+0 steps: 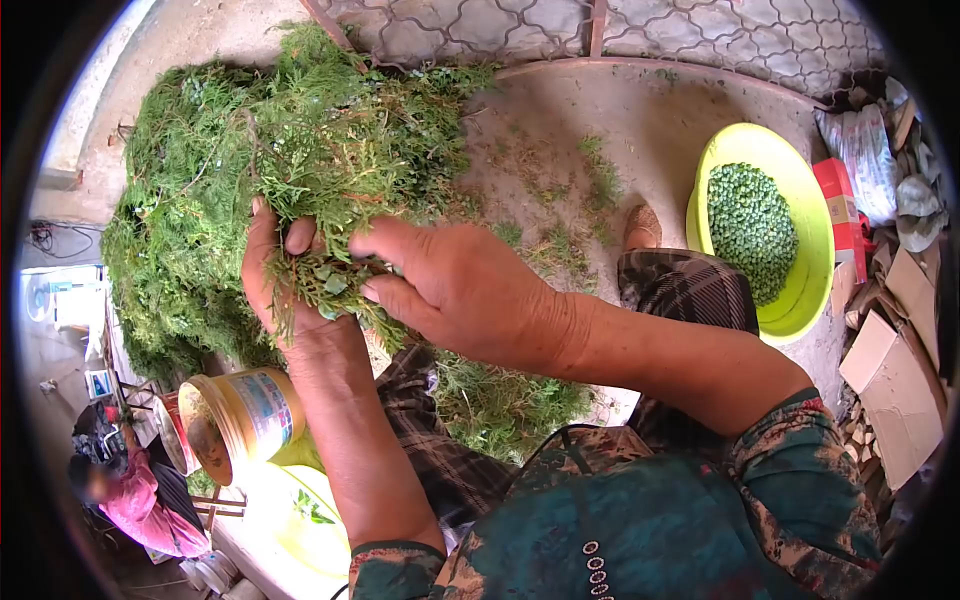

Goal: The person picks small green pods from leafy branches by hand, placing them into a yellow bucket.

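My left hand (272, 268) is closed around a leafy cypress sprig (318, 185), with its thumb and fingertips showing at the stem. Scale-like green leaves stick out above the fingers and hang below them. Close beside it, my right hand (455, 282) pinches the lower part of this sprig between thumb and forefinger. Pale green bits, perhaps cones, show among the leaves between both hands. Behind my hands lies a big heap of cut cypress branches (165, 230).
At right stands a lime-green basin (818, 270) holding many small green cones (752, 225). A yellowish bucket (262, 405) lies tilted at lower left, near a person in pink (160, 510). Cardboard (895, 390) and a red box (843, 215) are at right. Wire fencing (720, 40) runs along the top.
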A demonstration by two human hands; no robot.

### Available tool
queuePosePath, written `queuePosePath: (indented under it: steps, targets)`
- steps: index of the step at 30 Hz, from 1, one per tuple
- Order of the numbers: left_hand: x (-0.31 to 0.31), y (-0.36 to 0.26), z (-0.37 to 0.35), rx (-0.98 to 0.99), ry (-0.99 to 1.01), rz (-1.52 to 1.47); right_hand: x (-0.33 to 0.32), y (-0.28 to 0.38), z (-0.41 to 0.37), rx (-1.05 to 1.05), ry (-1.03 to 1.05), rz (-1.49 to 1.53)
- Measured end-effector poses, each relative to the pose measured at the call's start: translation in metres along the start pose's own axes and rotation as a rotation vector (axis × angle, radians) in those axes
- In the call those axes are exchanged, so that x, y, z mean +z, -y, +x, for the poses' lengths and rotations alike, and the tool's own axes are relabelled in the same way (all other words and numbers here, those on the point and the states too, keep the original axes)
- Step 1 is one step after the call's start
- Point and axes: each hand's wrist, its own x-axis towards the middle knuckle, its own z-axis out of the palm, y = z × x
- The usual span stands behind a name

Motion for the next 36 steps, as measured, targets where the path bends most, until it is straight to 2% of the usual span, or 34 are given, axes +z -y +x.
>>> queuePosePath:
  steps: [1, 3, 6, 10, 12, 13, 15, 16, 18, 19, 21, 22, 23, 25, 26, 27, 29, 30, 31, 33, 36]
  targets:
    - [-0.009, 0.001, 0.005, -0.016, 0.034, -0.022, 0.0, -0.001, 0.0, 0.0, 0.0, 0.0]
    - [-0.013, 0.001, 0.008, -0.032, 0.068, -0.044, 0.0, -0.003, 0.0, -0.175, 0.011, -0.086]
    - [-0.016, 0.006, 0.012, -0.053, 0.002, -0.092, -0.004, -0.005, 0.001, -0.161, 0.054, -0.209]
    - [-0.021, 0.009, 0.016, -0.1, -0.037, -0.139, -0.003, -0.009, 0.005, -0.227, -0.003, -0.178]
    - [-0.021, 0.005, 0.012, -0.159, 0.113, -0.14, 0.0, -0.008, 0.007, -0.205, -0.027, 0.096]
    - [-0.02, 0.006, 0.011, -0.158, 0.114, -0.14, -0.001, -0.007, 0.006, -0.206, -0.027, 0.096]
    - [-0.016, 0.008, 0.009, -0.097, 0.029, -0.045, -0.005, -0.003, 0.003, 0.243, 0.135, 0.747]
    - [-0.015, 0.007, 0.008, -0.1, 0.03, -0.045, -0.009, 0.001, 0.0, 0.245, 0.134, 0.745]
    - [-0.013, 0.004, 0.008, -0.037, -0.103, 0.004, -0.022, 0.011, -0.005, 0.428, 0.59, 1.076]
    - [-0.014, 0.002, 0.008, -0.031, -0.103, 0.001, -0.03, 0.013, -0.007, 0.424, 0.594, 1.074]
    - [-0.013, -0.001, 0.007, -0.025, -0.009, 0.0, -0.043, 0.015, -0.01, 0.627, 0.721, 1.354]
    - [-0.01, 0.002, 0.003, -0.024, -0.071, 0.002, -0.034, 0.005, -0.014, 0.572, 0.615, 1.51]
    - [-0.009, 0.004, 0.003, -0.027, -0.066, 0.002, -0.035, 0.004, -0.011, 0.571, 0.609, 1.508]
    - [-0.009, 0.006, 0.001, 0.069, 0.021, 0.02, -0.041, 0.002, -0.002, 0.512, 0.37, 1.591]
    - [0.0, 0.008, 0.002, 0.092, -0.051, 0.046, -0.045, 0.004, 0.002, 0.552, 0.283, 1.465]
    - [0.004, 0.008, -0.003, 0.092, -0.051, 0.045, -0.046, 0.005, 0.004, 0.553, 0.283, 1.464]
    - [0.008, 0.009, -0.009, 0.105, -0.07, 0.095, -0.045, 0.006, 0.01, 0.54, 0.229, 0.934]
    - [0.004, 0.009, -0.008, 0.09, -0.026, 0.085, -0.035, -0.005, 0.01, 0.237, 0.141, 0.463]
    - [0.005, 0.01, -0.009, 0.088, -0.026, 0.086, -0.027, -0.01, 0.008, 0.238, 0.14, 0.463]
    - [0.011, 0.012, -0.014, 0.153, -0.071, 0.2, -0.015, -0.007, 0.004, -0.042, 0.038, 0.18]
    - [0.003, 0.017, -0.006, 0.165, -0.103, 0.201, -0.008, -0.002, -0.001, 0.045, 0.1, 0.083]
